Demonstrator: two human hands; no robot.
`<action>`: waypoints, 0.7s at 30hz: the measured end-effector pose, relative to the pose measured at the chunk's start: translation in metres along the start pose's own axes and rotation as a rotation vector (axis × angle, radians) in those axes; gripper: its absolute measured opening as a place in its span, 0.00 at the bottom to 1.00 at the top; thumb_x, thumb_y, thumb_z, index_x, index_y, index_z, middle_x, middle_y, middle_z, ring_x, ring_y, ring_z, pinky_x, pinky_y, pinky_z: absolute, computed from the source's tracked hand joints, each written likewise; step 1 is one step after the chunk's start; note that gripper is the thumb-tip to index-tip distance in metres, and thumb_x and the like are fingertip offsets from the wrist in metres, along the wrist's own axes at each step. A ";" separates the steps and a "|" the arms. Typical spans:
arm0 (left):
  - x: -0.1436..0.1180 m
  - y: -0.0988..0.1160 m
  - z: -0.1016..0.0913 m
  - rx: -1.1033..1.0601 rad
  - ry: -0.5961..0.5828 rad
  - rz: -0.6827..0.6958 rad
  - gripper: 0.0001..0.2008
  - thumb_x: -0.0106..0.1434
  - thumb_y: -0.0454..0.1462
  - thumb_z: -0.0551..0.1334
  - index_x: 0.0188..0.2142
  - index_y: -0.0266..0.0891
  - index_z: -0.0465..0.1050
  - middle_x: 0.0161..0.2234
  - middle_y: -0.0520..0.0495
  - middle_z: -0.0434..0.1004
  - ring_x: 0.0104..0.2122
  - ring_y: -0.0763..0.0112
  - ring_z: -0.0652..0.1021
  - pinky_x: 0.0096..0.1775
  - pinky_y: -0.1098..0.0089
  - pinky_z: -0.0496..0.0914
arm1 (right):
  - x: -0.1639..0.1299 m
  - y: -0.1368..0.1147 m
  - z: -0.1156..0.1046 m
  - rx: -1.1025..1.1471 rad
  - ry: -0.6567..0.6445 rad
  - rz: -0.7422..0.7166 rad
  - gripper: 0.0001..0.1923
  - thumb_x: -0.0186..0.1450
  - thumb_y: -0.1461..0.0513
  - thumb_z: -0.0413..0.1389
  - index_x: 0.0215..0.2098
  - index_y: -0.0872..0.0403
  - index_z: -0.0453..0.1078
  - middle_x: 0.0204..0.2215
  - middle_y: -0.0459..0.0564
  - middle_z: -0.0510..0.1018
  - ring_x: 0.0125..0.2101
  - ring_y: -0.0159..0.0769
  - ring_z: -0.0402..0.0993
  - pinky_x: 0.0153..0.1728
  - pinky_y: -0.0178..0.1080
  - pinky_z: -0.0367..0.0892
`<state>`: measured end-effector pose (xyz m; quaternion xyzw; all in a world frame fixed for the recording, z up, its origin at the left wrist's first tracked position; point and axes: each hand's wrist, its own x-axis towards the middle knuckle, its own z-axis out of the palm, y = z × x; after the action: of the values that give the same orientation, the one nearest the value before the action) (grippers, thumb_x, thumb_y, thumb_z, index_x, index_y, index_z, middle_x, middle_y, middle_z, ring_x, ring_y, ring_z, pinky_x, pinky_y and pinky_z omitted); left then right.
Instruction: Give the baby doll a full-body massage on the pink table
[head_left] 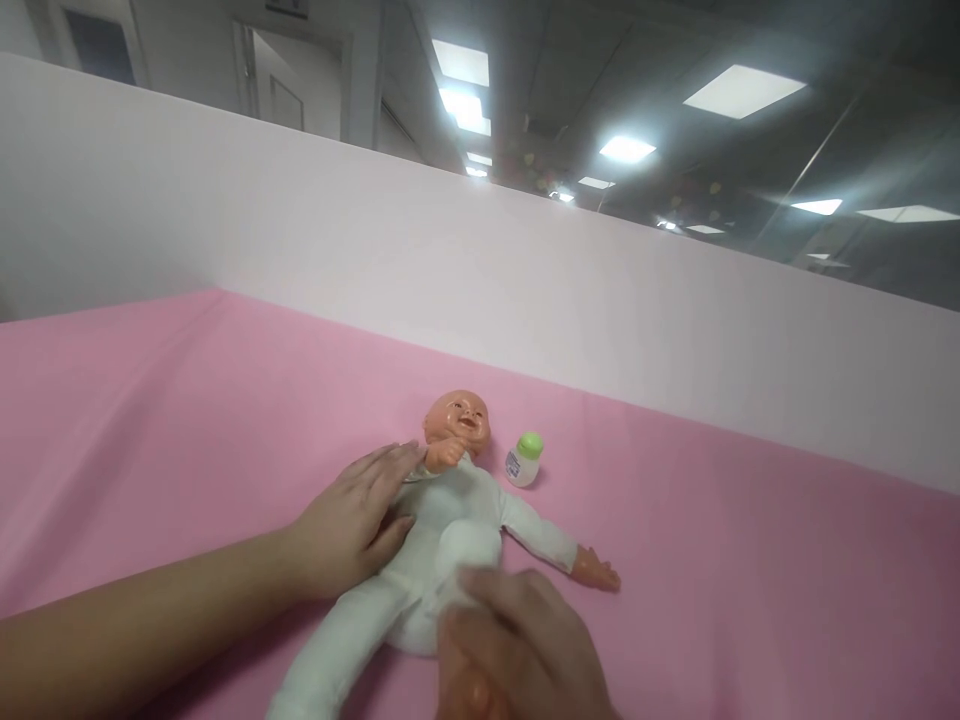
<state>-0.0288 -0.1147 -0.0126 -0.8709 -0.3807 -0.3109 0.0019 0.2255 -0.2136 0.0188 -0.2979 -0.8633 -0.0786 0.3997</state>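
Right at bottom centre, the blurred right hand (536, 640) is clasped round the bent leg of the doll (446, 500), lying on its back mid-frame, the left hand (356, 515) resting thumb-apart along its side, a green-capped bottle (524, 461) just beyond, beside its head.

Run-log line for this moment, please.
left hand: on baby doll | right hand: holding its foot | green-capped bottle: beside its head

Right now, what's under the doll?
The pink surface shows around the doll, which lies on it. The patch directly beneath its body is covered; can't tell if anything else is there.
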 end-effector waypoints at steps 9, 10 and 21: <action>0.007 0.002 -0.003 0.038 -0.120 0.051 0.35 0.66 0.32 0.58 0.71 0.50 0.55 0.72 0.43 0.56 0.70 0.45 0.57 0.65 0.38 0.58 | 0.010 0.018 0.023 0.074 0.014 0.118 0.30 0.57 0.59 0.63 0.58 0.52 0.66 0.56 0.60 0.75 0.54 0.54 0.75 0.53 0.55 0.74; 0.007 0.003 -0.003 0.035 -0.127 0.043 0.36 0.66 0.32 0.58 0.71 0.52 0.55 0.71 0.44 0.56 0.70 0.44 0.58 0.65 0.38 0.59 | 0.011 0.016 0.024 0.071 0.013 0.102 0.29 0.57 0.60 0.63 0.57 0.51 0.66 0.55 0.60 0.76 0.52 0.53 0.76 0.52 0.55 0.75; 0.007 -0.004 0.004 -0.223 -0.021 -0.168 0.33 0.70 0.41 0.58 0.72 0.44 0.52 0.69 0.38 0.60 0.67 0.48 0.64 0.64 0.45 0.63 | 0.011 0.008 0.021 0.071 0.084 -0.038 0.23 0.59 0.58 0.61 0.53 0.51 0.70 0.46 0.56 0.82 0.36 0.45 0.81 0.37 0.47 0.80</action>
<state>-0.0256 -0.1060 -0.0129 -0.8341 -0.4154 -0.3409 -0.1247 0.2113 -0.1950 0.0122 -0.2634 -0.8535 -0.0680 0.4445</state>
